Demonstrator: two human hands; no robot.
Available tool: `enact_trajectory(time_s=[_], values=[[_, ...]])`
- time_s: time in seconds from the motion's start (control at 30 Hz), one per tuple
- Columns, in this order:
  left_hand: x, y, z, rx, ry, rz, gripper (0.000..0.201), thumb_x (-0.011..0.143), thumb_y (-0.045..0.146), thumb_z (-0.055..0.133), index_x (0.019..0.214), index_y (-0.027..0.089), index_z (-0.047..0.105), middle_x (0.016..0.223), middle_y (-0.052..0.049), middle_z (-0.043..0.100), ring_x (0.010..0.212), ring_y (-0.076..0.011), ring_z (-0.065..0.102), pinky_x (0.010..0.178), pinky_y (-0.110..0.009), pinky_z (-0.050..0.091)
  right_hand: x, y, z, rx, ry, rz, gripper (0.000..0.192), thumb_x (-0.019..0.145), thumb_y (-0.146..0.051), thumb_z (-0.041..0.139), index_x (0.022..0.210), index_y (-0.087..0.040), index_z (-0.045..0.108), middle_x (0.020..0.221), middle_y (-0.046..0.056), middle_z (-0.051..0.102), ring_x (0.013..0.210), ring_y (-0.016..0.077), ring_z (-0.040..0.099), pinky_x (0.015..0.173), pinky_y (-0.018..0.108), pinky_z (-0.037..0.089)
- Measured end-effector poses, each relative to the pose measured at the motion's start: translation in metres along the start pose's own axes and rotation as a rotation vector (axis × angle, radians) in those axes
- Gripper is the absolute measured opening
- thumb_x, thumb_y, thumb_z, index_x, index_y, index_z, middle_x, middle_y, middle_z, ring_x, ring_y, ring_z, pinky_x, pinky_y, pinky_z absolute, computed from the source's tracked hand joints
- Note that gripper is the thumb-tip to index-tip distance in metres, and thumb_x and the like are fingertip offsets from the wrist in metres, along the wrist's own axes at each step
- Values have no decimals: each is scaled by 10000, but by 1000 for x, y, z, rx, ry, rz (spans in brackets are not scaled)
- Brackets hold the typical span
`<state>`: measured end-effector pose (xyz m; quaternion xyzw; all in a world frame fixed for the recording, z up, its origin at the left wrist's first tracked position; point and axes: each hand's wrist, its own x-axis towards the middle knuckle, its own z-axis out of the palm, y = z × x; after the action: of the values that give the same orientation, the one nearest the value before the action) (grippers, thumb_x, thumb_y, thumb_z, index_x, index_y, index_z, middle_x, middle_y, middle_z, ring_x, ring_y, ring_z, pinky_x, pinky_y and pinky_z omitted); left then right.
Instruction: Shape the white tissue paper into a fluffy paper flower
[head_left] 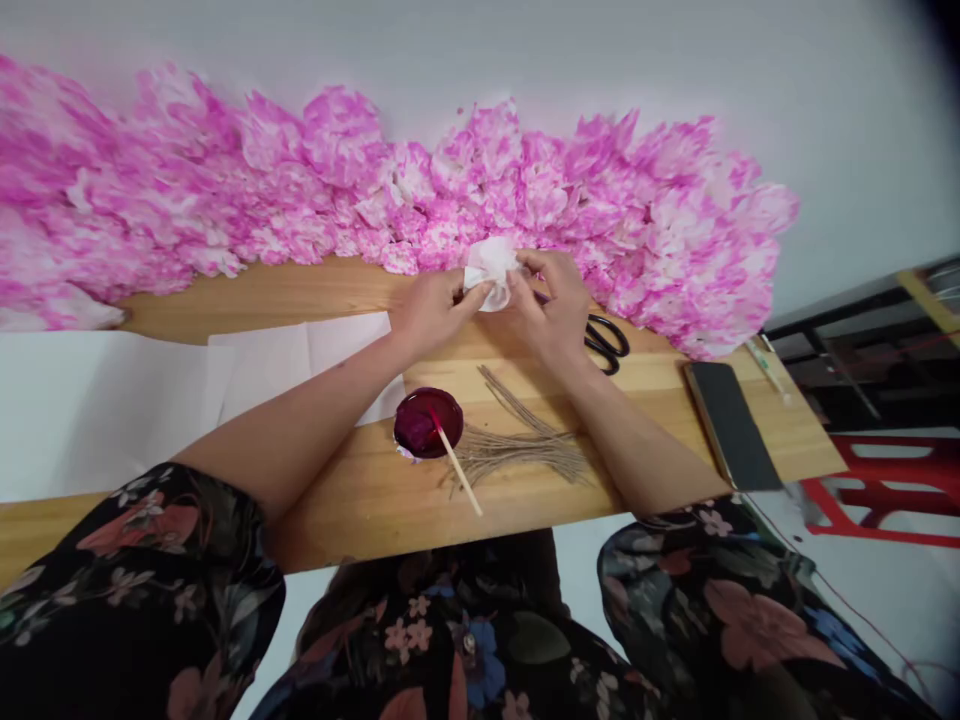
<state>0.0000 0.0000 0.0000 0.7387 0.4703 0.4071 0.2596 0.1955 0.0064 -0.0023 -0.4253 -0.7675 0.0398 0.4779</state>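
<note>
My grip pinches the gathered white paper flower between left hand and right hand, beyond the dye dish. Pulling too hard could tear its thin folds; slipping toward the dye dish could stain them. It looks ruffled, crumpled, faintly translucent.

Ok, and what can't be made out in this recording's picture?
All in the head view:
1. White piece: the pinched part, covered by the left hand and right hand.
2. Black loop handles: what they join, hidden by the right hand.
3. White sheets: far end, cut off by the left edge.
4. Pink flowers: likewise cut off there.
</note>
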Motion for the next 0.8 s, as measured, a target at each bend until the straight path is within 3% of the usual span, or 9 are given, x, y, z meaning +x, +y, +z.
enact_trajectory(time_s=[0.17,0.37,0.5,0.6,0.8], values=[[0,1,-1,-5,15,5,414,996,404,556,646,222,430,581,19,463,594,-141,455,570,-291,307,4,2,-8,66,56,34,403,1063,-611,503,1219,-303,710,1081,47,755,1044,256,721,1003,495,587],[0,-2,0,27,22,29,411,985,423,537,646,229,411,573,14,466,572,-146,432,559,-308,280,13,-8,-5,24,-85,-69,508,1000,-661,591,1385,-331,629,1232,70,747,1184,307,690,1077,549,568],[-2,-4,-2,41,21,45,402,981,415,534,652,234,393,572,17,454,557,-144,400,565,-317,253,20,-11,3,-47,-87,-149,400,1055,-529,527,1355,-299,657,1206,79,752,1158,298,702,1066,532,579],[-2,-3,-6,31,46,51,395,985,411,559,660,231,424,578,18,469,573,-148,419,579,-313,271,30,-7,6,11,-71,-123,355,1072,-488,486,1298,-291,678,1159,72,750,1089,270,714,1010,495,601],[15,6,-22,-18,87,80,391,1006,346,564,652,225,449,573,14,487,586,-156,464,590,-309,320,61,7,14,274,40,35,459,1020,-658,531,1263,-292,665,968,39,706,862,216,685,742,382,604]])
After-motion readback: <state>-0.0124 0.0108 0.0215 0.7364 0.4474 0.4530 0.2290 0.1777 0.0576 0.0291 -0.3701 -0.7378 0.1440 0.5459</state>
